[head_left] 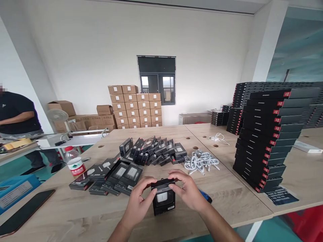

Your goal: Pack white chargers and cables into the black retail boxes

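Fingers of your left hand and right hand pinch the top of a black box, upright on the table, its print too small to read; beyond stand a red-labelled bottle, red-tagged boxes, then white-labelled cartons.

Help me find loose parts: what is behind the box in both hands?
Farther back lie black boxes and white cables; whatever the held box directly covers cannot be seen.
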{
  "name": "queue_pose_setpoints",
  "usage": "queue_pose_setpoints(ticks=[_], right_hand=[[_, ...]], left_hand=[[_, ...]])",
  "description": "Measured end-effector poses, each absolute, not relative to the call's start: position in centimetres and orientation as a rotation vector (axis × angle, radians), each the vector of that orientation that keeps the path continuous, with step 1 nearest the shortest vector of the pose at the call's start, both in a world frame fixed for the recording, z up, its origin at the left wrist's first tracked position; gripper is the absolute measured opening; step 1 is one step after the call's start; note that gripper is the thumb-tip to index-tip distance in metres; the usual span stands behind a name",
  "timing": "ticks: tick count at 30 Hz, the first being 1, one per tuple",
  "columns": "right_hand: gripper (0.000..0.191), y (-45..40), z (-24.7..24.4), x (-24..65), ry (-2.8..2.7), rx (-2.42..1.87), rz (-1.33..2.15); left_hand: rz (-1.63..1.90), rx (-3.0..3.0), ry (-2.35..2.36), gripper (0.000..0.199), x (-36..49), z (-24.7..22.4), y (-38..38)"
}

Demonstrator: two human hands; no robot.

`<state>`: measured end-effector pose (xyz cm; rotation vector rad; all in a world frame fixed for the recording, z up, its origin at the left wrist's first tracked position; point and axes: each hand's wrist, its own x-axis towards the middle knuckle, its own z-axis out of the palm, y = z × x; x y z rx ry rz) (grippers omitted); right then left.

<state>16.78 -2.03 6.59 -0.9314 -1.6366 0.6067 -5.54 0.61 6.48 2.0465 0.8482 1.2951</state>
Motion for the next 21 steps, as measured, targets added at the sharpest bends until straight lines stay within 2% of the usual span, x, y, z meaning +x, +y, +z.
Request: queue_pose_setpoints(ticks=[5,11,21], right_hand=[[0.018,-1.1,7.0,17.1,-1.636,-0.883,0.729],[0.027,-1.2,8.0,17.9,-1.721,-0.848,0.825],[0.025,-1.9,7.4,18.4,-1.873,-0.904,0.629]], left_hand=[[1.173,2.17,0.868,0.022,-6.0,8.3,0.6],[1.184,2.11,0.856,0.022,-6.4,7.7,0.8],[1.099,1.939,0.878,0.03,-7.1,5.2,1.1]])
